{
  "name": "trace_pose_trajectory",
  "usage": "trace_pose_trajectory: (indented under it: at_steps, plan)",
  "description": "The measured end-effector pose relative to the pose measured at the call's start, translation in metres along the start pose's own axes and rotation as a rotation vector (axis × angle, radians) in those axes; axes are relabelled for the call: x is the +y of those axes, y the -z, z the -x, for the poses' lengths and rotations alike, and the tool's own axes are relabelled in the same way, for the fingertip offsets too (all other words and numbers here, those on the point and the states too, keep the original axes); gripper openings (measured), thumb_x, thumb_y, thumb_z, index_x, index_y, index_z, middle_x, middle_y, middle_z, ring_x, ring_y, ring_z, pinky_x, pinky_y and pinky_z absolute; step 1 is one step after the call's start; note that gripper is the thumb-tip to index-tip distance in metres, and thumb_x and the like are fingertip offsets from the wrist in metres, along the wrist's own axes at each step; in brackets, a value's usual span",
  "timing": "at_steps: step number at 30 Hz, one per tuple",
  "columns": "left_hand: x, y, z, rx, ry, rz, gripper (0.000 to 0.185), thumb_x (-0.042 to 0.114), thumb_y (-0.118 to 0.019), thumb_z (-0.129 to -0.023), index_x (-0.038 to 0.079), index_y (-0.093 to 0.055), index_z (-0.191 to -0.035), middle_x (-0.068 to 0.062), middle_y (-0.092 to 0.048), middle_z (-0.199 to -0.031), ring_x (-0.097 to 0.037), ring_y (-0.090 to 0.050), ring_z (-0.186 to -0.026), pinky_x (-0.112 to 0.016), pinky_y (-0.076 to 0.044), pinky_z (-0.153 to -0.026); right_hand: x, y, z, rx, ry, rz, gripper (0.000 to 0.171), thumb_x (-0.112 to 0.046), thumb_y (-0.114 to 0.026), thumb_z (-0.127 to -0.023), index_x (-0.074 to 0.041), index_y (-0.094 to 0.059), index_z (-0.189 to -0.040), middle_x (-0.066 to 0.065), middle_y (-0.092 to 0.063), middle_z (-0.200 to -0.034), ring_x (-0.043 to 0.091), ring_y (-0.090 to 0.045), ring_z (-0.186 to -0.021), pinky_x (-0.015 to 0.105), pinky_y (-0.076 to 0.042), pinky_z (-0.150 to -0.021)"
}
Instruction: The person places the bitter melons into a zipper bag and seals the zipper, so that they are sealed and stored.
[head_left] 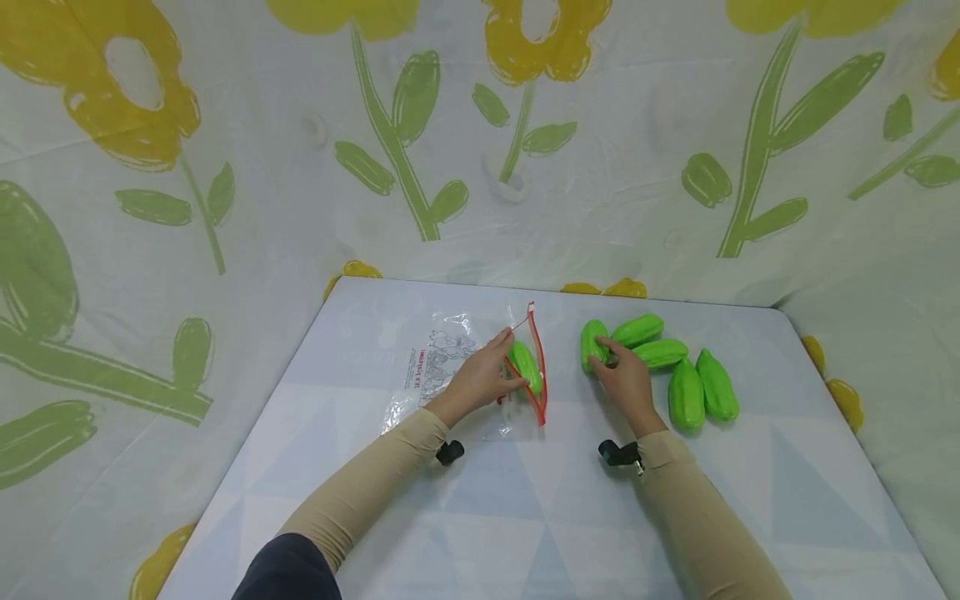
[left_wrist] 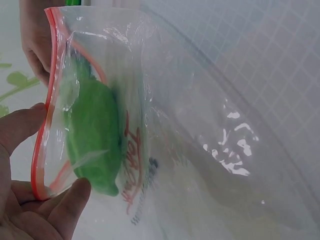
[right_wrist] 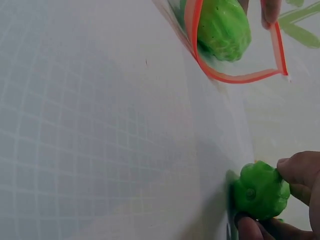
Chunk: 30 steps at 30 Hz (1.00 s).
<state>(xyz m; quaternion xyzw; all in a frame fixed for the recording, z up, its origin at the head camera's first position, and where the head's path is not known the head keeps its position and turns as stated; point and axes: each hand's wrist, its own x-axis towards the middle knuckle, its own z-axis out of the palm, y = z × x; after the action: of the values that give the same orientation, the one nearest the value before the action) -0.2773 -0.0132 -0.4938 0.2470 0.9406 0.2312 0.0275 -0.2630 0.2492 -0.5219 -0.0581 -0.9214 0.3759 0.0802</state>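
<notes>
A clear zip bag (head_left: 450,367) with a red seal lies on the table, and my left hand (head_left: 483,375) holds its mouth open. One green gourd (head_left: 526,367) sits just inside the mouth; the left wrist view shows the bag (left_wrist: 200,130) with the gourd (left_wrist: 95,145) behind the plastic and my thumb and fingers pinching the red rim. My right hand (head_left: 622,375) grips another green gourd (head_left: 592,343) at the left end of a loose group; the right wrist view shows my fingertips around this gourd (right_wrist: 260,190), with the bag mouth (right_wrist: 235,75) beyond.
Several more green gourds (head_left: 686,392) lie to the right of my right hand. The pale table (head_left: 525,517) stands against a flower-printed cloth backdrop (head_left: 225,167). Its right edge lies a short way past the gourds.
</notes>
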Motion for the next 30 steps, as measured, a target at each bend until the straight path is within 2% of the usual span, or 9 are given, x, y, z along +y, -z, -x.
trace_pose_trajectory:
  at_steps: [4,9,14,22,30]
  plan:
    - [0.0,0.0,0.0,0.002,0.001,0.001,0.091,0.049,-0.068,-0.079,0.002,-0.028,-0.145,-0.008,-0.021,-0.153,-0.022,-0.027,-0.137,-0.035,-0.031,-0.108,0.0,0.0,0.002,-0.013,-0.001,0.005,0.047,-0.032,-0.064,-0.088,-0.016,-0.054,-0.131,0.012,-0.059,-0.115,0.022,-0.055,-0.079,0.029,-0.044,-0.06]
    - [0.0,0.0,0.0,-0.004,0.006,-0.002,0.091,0.048,-0.068,-0.079,0.004,-0.026,-0.146,-0.007,-0.02,-0.154,-0.022,-0.026,-0.137,-0.034,-0.031,-0.108,0.002,0.0,0.008,-0.04,0.003,0.002,0.047,-0.033,-0.063,-0.088,-0.017,-0.053,-0.131,0.012,-0.055,-0.124,0.024,-0.056,-0.087,0.032,-0.047,-0.066]
    - [0.0,0.0,0.001,-0.013,0.011,0.0,0.091,0.048,-0.068,-0.08,0.005,-0.025,-0.147,-0.005,-0.018,-0.154,-0.021,-0.026,-0.138,-0.034,-0.03,-0.108,0.004,0.003,0.016,-0.096,0.0,-0.006,0.048,-0.034,-0.062,-0.088,-0.019,-0.051,-0.133,0.014,-0.052,-0.129,0.028,-0.057,-0.093,0.037,-0.049,-0.07]
    - [0.0,-0.001,0.0,-0.009,0.007,0.004,0.091,0.049,-0.068,-0.079,0.004,-0.026,-0.146,-0.005,-0.018,-0.154,-0.022,-0.025,-0.138,-0.034,-0.03,-0.108,0.006,0.008,0.026,-0.207,-0.047,-0.025,0.053,-0.035,-0.062,-0.088,-0.026,-0.046,-0.137,0.016,-0.05,-0.131,0.026,-0.059,-0.09,0.03,-0.052,-0.061]
    - [-0.001,-0.002,-0.001,-0.003,0.002,0.001,0.091,0.049,-0.068,-0.079,0.004,-0.026,-0.146,-0.007,-0.019,-0.154,-0.022,-0.025,-0.138,-0.034,-0.03,-0.108,0.0,0.012,0.035,-0.252,-0.054,-0.04,0.052,-0.037,-0.063,-0.087,-0.025,-0.048,-0.135,0.014,-0.047,-0.134,0.028,-0.057,-0.095,0.031,-0.052,-0.065]
